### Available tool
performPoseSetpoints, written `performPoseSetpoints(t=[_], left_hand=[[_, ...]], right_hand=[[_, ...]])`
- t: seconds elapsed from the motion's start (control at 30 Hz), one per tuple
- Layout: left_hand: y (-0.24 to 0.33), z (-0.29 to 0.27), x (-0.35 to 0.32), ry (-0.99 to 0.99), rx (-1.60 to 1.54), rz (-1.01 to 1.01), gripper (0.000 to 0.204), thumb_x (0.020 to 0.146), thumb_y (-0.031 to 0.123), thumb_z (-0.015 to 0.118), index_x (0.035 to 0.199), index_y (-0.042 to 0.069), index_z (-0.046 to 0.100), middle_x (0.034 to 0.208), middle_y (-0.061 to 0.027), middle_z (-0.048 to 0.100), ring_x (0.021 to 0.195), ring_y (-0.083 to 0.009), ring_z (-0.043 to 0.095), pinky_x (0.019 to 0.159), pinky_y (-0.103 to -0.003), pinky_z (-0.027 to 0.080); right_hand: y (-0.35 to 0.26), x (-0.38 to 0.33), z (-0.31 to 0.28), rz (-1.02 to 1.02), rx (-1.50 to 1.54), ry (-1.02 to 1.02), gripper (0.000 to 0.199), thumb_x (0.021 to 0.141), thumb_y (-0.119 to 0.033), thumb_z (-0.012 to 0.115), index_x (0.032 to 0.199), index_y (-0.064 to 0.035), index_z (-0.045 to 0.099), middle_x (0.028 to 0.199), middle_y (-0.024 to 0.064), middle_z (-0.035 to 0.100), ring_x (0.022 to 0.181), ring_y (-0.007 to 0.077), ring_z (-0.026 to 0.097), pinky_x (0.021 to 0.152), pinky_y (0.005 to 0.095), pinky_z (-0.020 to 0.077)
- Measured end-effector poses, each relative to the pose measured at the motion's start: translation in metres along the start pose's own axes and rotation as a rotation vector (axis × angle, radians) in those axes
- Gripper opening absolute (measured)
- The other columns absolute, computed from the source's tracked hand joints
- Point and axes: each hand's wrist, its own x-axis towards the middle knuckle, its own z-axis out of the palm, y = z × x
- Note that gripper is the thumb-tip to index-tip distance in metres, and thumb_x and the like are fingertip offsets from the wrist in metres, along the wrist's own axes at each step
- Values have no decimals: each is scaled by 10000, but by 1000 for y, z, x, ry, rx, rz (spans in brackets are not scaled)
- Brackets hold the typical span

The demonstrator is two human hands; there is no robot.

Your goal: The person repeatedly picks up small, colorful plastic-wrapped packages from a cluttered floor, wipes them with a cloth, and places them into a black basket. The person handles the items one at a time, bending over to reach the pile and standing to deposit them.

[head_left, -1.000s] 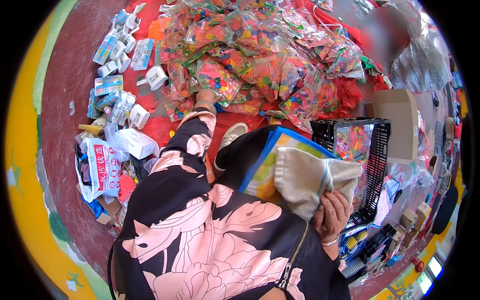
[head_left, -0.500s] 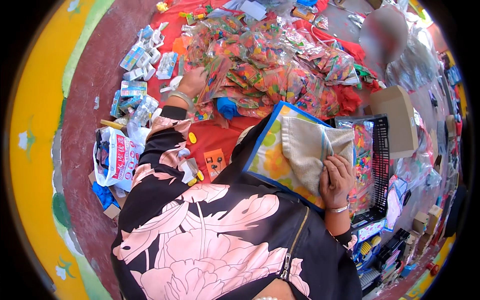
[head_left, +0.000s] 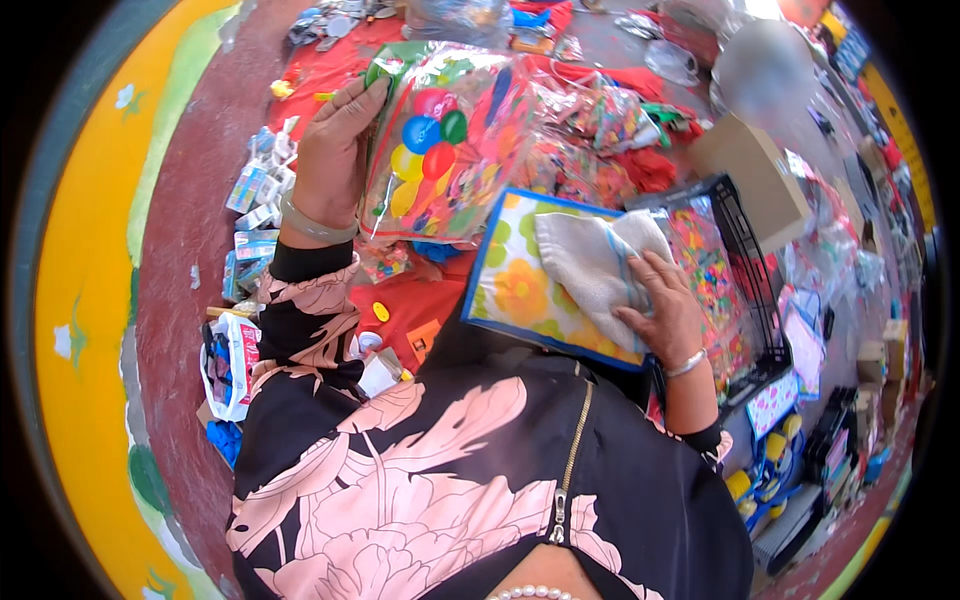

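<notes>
My left hand is raised, pinching the upper left edge of a clear plastic packet with a bright balloon picture and many colourful bits inside. A floral board or pad with a blue border lies across my lap. On it rests a crumpled beige cloth. My right hand lies on the cloth's right side, fingers spread and thumb apart. Behind the raised packet, more colourful packets lie heaped on a red cloth, partly hidden.
A black plastic basket with similar packets stands right of my lap, beside an open cardboard box. Small blue-and-white packages and a white carrier bag line the left side. Another person, blurred, is at the upper right.
My left hand has lifted the packet off the heap, up and towards the left. My right hand has loosened and spread its fingers on the cloth. The view has shifted slightly.
</notes>
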Motion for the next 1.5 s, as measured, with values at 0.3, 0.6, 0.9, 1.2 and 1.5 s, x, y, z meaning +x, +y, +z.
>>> performPoseSetpoints(t=[0.3, 0.6, 0.9, 1.2, 1.5], left_hand=[[-92, 68, -13, -154, -551, -235, 257, 963, 160, 458, 1156, 14, 546, 1095, -93, 627, 961, -165, 616, 867, -292, 483], [-184, -16, -60, -32, 606, -172, 219, 944, 143, 514, 1081, -8, 596, 941, -8, 639, 812, -61, 568, 720, -218, 471], [-205, -26, -62, -19, 308, -214, 222, 924, 75, 522, 1116, -15, 586, 1003, -34, 637, 912, -99, 571, 809, -252, 465], [-209, -30, -64, -51, 452, -139, 204, 915, 24, 502, 1091, -22, 596, 983, -24, 627, 877, -96, 552, 796, -253, 461], [-210, -31, -65, 0, 176, -303, 194, 936, 51, 497, 1095, -12, 589, 988, -7, 624, 855, -55, 557, 763, -217, 464]], right_hand=[[83, -50, -8, 755, 701, 476, 157, 897, -84, 561, 986, 23, 634, 920, 30, 632, 831, 89, 566, 727, 227, 458], [73, -38, -67, 673, 1105, 811, 237, 921, -89, 506, 1114, 42, 548, 1035, 129, 625, 933, 198, 621, 805, 304, 518], [-59, 35, 46, -57, 165, -3, 412, 800, -66, 562, 1211, -78, 530, 1289, 190, 502, 1129, 312, 543, 913, 370, 468], [-59, 19, 101, -98, -320, -177, 444, 844, -202, 473, 1266, -65, 507, 1307, 133, 509, 1100, 240, 519, 745, 399, 450], [-17, 8, 47, 189, -417, -198, 441, 812, -148, 495, 1231, -19, 532, 1276, 143, 542, 1127, 261, 535, 902, 394, 461]])
